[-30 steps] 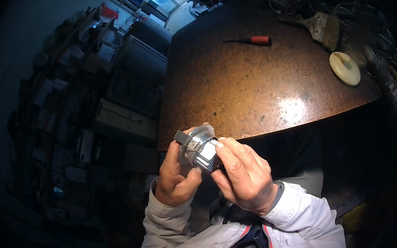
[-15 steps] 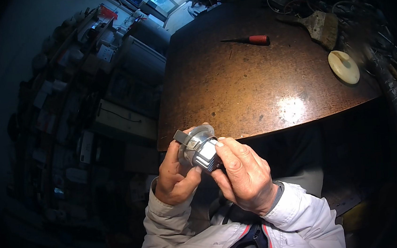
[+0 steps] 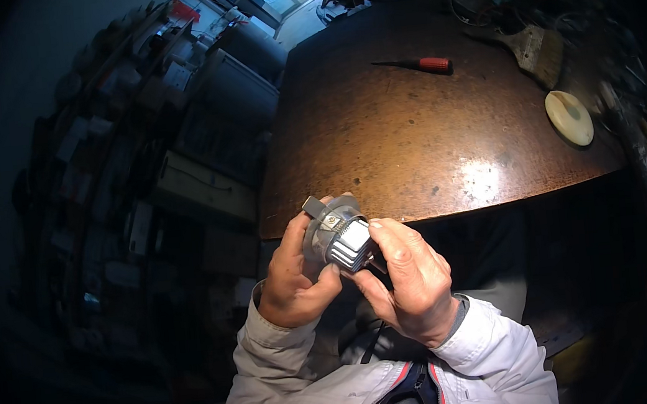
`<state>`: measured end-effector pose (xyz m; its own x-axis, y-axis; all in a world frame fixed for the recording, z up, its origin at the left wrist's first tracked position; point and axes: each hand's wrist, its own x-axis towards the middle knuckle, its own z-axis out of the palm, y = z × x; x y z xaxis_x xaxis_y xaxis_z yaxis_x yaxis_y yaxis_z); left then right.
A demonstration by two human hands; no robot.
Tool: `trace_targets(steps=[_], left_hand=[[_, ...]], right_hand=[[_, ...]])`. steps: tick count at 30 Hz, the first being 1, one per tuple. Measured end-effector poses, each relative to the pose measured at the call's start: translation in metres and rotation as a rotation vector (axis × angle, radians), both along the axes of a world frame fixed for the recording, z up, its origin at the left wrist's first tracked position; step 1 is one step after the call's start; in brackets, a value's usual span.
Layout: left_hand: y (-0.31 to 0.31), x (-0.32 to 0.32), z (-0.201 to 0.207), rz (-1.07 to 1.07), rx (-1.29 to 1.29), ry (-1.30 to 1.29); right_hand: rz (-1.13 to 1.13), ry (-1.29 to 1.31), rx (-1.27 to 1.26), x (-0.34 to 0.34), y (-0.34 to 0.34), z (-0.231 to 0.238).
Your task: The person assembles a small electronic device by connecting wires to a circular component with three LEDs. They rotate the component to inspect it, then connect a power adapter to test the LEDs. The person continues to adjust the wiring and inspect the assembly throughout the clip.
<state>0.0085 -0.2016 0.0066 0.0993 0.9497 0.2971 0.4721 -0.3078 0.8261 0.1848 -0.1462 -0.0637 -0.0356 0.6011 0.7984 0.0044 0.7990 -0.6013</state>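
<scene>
Both my hands hold a metal recessed downlight (image 3: 354, 245) just off the near edge of the table. It has a round silvery rim, a finned heat sink at the back and a flat spring clip sticking up on the left. My left hand (image 3: 298, 285) wraps round the rim from the left, its thumb against the lower fins. My right hand (image 3: 415, 286) grips the finned end from the right, index fingertip on top and thumb underneath. The front of the downlight faces away and is hidden.
On the brown wooden table (image 3: 380, 143) lies a red-handled screwdriver (image 3: 433, 65). At its right side are a flat brush (image 3: 532, 53) and a cream round disc (image 3: 569, 117). Dark tangled cables lie at the far right. Cluttered shelves (image 3: 116, 158) stand along the left.
The downlight has tilted a little and risen slightly, still in both hands. The whole view has shifted slightly, so the table items appear farther right.
</scene>
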Motion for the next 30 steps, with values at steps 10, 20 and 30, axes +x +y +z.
trace_targets(steps=[10,20,30], left_hand=[[-0.001,0.000,0.000,0.018,-0.034,0.023],[0.002,0.007,0.000,0.037,-0.008,0.045],[0.010,0.006,0.000,0.025,0.127,0.257]], right_hand=[[-0.014,-0.024,0.009,-0.001,0.000,-0.001],[0.107,0.077,-0.174,-0.001,0.003,-0.003],[0.141,0.084,-0.231,-0.004,0.005,-0.007]])
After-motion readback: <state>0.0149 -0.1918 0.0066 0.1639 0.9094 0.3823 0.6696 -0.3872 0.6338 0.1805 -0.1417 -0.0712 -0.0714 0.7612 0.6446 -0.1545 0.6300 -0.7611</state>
